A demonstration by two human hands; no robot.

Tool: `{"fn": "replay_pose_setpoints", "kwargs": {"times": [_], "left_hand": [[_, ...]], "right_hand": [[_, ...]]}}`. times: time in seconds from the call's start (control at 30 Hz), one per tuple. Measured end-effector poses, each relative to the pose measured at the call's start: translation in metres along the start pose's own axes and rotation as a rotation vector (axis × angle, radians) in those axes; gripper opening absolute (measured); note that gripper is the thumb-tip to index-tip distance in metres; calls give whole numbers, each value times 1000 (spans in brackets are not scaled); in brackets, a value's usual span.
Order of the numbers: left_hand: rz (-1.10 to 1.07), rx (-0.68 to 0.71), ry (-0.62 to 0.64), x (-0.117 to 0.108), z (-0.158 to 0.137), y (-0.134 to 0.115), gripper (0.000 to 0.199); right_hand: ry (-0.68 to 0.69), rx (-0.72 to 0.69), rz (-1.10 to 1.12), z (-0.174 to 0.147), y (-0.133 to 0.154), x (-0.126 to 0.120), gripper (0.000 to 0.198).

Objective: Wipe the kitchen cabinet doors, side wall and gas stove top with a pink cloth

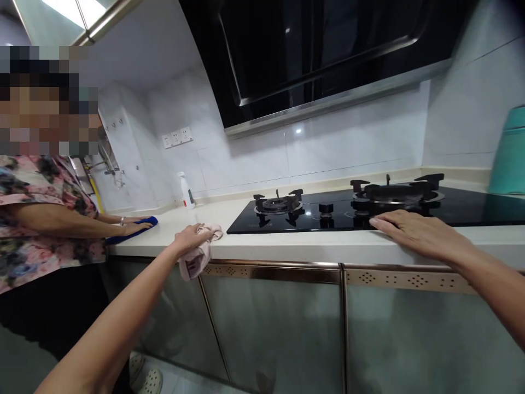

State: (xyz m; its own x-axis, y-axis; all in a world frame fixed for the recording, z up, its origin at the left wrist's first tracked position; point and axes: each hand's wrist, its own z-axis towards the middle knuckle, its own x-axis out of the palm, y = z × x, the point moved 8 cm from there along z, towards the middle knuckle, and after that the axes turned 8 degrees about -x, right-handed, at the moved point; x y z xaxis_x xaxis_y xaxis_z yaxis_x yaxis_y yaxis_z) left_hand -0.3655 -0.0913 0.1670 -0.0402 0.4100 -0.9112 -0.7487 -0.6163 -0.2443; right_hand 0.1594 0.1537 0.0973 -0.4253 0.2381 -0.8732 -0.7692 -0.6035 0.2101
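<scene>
My left hand is closed on a pale pink cloth at the front of the white countertop. Part of the cloth hangs over the counter's edge, and some of it spreads out beyond my fingers. To its right lies the black glass gas stove, with a left burner and a right burner. My right hand rests palm down at the stove's front edge, below the right burner. Its fingers are stretched out and no object shows in it.
A person at the left presses a blue cloth on the counter. A white spray bottle stands by the wall. Overhead slants a black range hood. A teal container stands far right. Cabinet doors run below.
</scene>
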Motion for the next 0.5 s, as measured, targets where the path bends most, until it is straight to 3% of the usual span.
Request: {"fn": "replay_pose_setpoints", "kwargs": {"times": [0.17, 0.37, 0.5], "left_hand": [[28, -4, -5, 13, 26, -29, 60], [-56, -47, -135, -8, 38, -41, 48], [-123, 32, -108, 2, 44, -85, 47]], "right_hand": [[8, 38, -26, -2, 5, -4, 69], [-18, 29, -51, -5, 10, -9, 65], [-58, -12, -49, -6, 15, -11, 64]]}}
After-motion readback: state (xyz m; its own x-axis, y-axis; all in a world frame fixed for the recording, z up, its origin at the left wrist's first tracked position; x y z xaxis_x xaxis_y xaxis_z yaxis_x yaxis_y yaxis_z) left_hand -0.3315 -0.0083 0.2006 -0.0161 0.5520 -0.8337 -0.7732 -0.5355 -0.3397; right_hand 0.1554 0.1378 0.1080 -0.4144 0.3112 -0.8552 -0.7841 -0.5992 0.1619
